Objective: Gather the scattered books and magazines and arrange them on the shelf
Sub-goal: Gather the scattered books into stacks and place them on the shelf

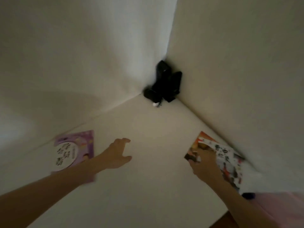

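A purple book with a white circle on its cover lies flat on the white surface at the left; my left forearm crosses its lower corner. My left hand hovers to the right of it, fingers spread and loosely curved, holding nothing. At the right, a colourful magazine lies along the foot of the right wall. My right hand grips the magazine's left edge, where the cover lifts a little. The frame is blurred.
Two white walls meet in a corner at the back, where a black object with a small white piece beneath it sits. A small dark thing lies by the magazine's near end. Brown floor shows at the bottom right.
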The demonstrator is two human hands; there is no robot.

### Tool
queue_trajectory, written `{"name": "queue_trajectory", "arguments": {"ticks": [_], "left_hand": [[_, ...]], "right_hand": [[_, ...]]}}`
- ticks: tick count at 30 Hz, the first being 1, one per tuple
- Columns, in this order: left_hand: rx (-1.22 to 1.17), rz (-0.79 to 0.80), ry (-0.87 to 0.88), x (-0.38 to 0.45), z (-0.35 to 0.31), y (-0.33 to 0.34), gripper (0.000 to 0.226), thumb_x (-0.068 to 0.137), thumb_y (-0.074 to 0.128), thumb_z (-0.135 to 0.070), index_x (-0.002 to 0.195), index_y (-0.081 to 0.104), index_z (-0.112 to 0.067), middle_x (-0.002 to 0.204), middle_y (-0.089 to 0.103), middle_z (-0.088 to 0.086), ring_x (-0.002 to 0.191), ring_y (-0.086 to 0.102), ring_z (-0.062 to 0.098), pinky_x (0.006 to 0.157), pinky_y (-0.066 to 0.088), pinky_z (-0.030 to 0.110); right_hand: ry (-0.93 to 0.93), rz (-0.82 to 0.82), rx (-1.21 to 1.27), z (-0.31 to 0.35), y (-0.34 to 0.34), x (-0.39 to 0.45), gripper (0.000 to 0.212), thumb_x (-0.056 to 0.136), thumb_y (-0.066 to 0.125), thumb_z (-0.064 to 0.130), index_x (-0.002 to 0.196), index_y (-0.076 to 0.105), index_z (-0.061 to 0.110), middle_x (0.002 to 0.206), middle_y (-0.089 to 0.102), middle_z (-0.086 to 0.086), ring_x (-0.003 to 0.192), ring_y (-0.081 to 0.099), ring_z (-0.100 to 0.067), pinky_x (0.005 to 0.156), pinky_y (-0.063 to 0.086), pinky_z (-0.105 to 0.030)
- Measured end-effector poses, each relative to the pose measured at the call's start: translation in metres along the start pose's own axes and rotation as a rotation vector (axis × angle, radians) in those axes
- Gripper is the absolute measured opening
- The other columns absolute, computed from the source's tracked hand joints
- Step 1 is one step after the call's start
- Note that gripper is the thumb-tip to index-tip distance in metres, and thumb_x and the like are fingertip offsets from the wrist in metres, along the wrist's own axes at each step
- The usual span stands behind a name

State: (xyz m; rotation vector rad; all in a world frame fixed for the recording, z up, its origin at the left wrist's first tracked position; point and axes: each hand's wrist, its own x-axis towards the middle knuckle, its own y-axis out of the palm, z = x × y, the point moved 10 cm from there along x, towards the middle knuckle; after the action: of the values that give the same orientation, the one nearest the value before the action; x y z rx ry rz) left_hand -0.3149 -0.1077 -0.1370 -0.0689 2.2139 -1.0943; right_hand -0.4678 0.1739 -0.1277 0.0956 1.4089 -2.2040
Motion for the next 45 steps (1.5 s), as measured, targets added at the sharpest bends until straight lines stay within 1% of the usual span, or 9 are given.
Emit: {"name": "queue_trajectory", "arguments": {"ticks": [4,8,15,22,26,29,31,35,45], "left_hand": [[-0.063,0.094,0.224,0.055,-0.118,0.043,0.076,0.086,0.059,-0.043,0.148,0.024,-0.018,0.15,0.03,0.009,0.137,0.033,0.024,0.112,0.031,0.035],[0.003,0.163,0.332,0.087,-0.203,0.115,0.073,0.088,0.06,-0.041,0.147,0.021,-0.022,0.148,0.031,0.003,0.141,0.026,0.027,0.115,0.026,0.04],[0.011,0.066,0.259,0.107,-0.248,0.16,0.098,0.082,0.065,-0.048,0.149,0.001,-0.017,0.15,0.015,0.014,0.138,0.016,0.034,0.113,0.026,0.042],[-0.518,0.047,-0.098,0.12,-0.224,0.159,0.084,0.073,0.078,-0.019,0.139,0.026,-0.015,0.126,0.049,0.013,0.115,0.052,0.029,0.09,0.054,0.041],[-0.385,-0.004,-0.092,0.113,-0.204,0.148,0.053,0.085,0.067,-0.023,0.126,0.035,-0.012,0.113,0.057,0.003,0.099,0.057,0.019,0.084,0.052,0.03],[-0.387,-0.013,0.04,0.103,-0.197,0.13,0.05,0.091,0.055,-0.009,0.134,0.031,-0.016,0.127,0.05,0.009,0.109,0.053,0.02,0.088,0.049,0.025],[-0.294,-0.084,0.053,0.091,-0.178,0.11,0.067,0.092,0.057,-0.014,0.146,0.017,-0.022,0.138,0.032,0.011,0.125,0.037,0.027,0.097,0.041,0.031],[-0.183,-0.129,-0.05,0.072,-0.123,0.092,0.078,0.091,0.059,-0.026,0.149,0.007,-0.022,0.151,0.008,0.017,0.139,0.014,0.036,0.112,0.028,0.043],[-0.424,-0.184,-0.177,0.07,-0.053,0.074,0.066,0.077,0.069,-0.03,0.132,0.033,-0.023,0.124,0.046,0.012,0.119,0.045,0.031,0.098,0.043,0.038]], "right_hand": [[0.284,-0.146,-0.033,-0.163,-0.03,0.004,0.08,0.074,0.035,0.08,0.126,0.051,0.022,0.12,0.059,-0.008,0.105,0.059,-0.029,0.087,0.053,-0.045],[0.42,-0.103,-0.043,-0.244,-0.013,-0.001,0.081,0.079,0.031,0.082,0.14,0.037,0.029,0.137,0.049,-0.006,0.124,0.047,-0.031,0.103,0.041,-0.047],[0.544,-0.108,-0.08,-0.178,0.002,-0.025,0.074,0.091,0.045,0.059,0.149,0.01,0.03,0.16,0.001,-0.009,0.144,0.008,-0.039,0.114,0.017,-0.057],[0.483,-0.209,0.159,-0.137,0.0,-0.016,0.087,0.077,0.073,0.035,0.146,0.019,0.028,0.144,0.031,-0.006,0.13,0.029,-0.03,0.105,0.035,-0.048],[0.579,-0.282,0.495,-0.15,0.006,-0.009,0.085,0.078,0.076,0.022,0.146,0.025,0.018,0.131,0.051,-0.014,0.116,0.053,-0.032,0.092,0.051,-0.047],[0.642,-0.228,0.666,-0.143,0.027,-0.008,0.049,0.086,0.067,0.016,0.13,0.046,0.015,0.117,0.065,-0.009,0.098,0.064,-0.025,0.068,0.057,-0.034],[0.641,-0.152,0.626,-0.121,0.042,-0.004,0.029,0.088,0.063,0.016,0.115,0.054,0.012,0.107,0.066,-0.006,0.088,0.065,-0.021,0.059,0.052,-0.028],[0.596,-0.075,0.359,-0.066,0.054,0.003,0.048,0.086,0.063,0.016,0.127,0.04,0.004,0.127,0.04,-0.017,0.102,0.045,-0.027,0.076,0.043,-0.032],[0.459,-0.081,0.561,-0.027,0.079,0.039,0.05,0.07,0.08,0.006,0.112,0.053,-0.001,0.105,0.066,-0.01,0.089,0.062,-0.026,0.056,0.047,-0.026]]}}
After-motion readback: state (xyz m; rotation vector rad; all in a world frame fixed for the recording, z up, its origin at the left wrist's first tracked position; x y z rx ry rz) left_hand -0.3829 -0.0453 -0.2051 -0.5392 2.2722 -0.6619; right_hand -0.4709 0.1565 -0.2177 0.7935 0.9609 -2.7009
